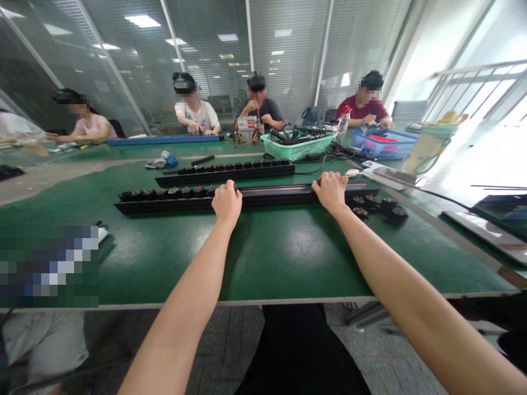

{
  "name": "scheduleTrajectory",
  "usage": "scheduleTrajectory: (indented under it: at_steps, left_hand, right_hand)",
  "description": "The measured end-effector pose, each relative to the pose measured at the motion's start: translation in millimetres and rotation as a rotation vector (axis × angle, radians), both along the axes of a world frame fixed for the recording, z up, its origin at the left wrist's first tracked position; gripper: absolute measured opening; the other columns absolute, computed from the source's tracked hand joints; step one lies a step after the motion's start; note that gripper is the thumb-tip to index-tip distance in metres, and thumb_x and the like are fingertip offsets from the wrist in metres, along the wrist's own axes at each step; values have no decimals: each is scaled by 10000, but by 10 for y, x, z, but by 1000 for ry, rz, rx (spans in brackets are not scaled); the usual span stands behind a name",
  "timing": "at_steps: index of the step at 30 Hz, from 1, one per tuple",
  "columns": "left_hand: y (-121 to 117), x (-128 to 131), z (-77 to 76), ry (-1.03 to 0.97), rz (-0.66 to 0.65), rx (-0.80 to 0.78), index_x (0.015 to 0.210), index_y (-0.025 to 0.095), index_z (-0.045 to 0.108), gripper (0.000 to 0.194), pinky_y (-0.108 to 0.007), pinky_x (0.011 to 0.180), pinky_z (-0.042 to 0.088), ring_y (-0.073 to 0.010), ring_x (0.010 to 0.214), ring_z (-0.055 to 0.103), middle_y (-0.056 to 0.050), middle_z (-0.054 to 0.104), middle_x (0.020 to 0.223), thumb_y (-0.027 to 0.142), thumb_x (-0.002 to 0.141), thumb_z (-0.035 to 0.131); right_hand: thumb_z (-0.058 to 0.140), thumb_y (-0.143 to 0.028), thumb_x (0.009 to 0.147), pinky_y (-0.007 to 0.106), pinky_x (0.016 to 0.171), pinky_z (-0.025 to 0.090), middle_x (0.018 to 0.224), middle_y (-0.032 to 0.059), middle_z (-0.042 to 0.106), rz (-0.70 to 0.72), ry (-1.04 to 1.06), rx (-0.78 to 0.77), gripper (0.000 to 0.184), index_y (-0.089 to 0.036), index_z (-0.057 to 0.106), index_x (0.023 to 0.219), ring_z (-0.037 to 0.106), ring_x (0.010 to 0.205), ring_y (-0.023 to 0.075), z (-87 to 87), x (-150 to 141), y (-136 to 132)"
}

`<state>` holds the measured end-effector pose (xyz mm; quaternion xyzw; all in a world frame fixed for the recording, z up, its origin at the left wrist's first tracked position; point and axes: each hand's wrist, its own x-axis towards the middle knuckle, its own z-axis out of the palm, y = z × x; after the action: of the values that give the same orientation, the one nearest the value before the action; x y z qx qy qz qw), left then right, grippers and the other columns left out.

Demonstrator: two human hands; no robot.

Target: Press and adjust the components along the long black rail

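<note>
Out on the green work table (pixel 288 258), at 12 o'clock, the person has both bare hands on a long black rail (pixel 275 193) lying crossways. The left hand (pixel 226 204) is curled over it with the fingers bunched, while the right hand (pixel 331 192) sits a bit more spread with its fingers hooked over the far side. How hard either one is squeezing, you can't tell from this view. Round black fittings (pixel 164 193) line the rail's left half, and a second rail (pixel 230 175) with the same sort of fittings lies just behind it. Loose black fittings (pixel 396 215) sit by the rail's right end, around 2 o'clock. Main risk imo: if the rail got dragged or swung, that right end could scatter the loose ones, and any badly seated fitting could tip out of its row. A green plastic basket (pixel 298 147) of cables sits further off at 1 o'clock.
</note>
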<state>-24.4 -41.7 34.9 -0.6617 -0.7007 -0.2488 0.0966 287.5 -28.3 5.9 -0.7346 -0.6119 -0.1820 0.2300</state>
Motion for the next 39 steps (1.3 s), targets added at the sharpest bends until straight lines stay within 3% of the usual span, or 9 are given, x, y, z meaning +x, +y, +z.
scheduleTrajectory:
  at_steps: [39]
  left_hand:
    - [-13, 9, 22, -6, -5, -4, 1324, 224, 573, 330, -388, 954, 541, -285, 1232, 595, -133, 667, 1251, 276, 1017, 462]
  right_hand:
    - [422, -318, 1011, 466, 957, 313, 1089, 204, 634, -22, -50, 6, 295, -103, 619, 1055, 479, 1110, 342, 9, 29, -20]
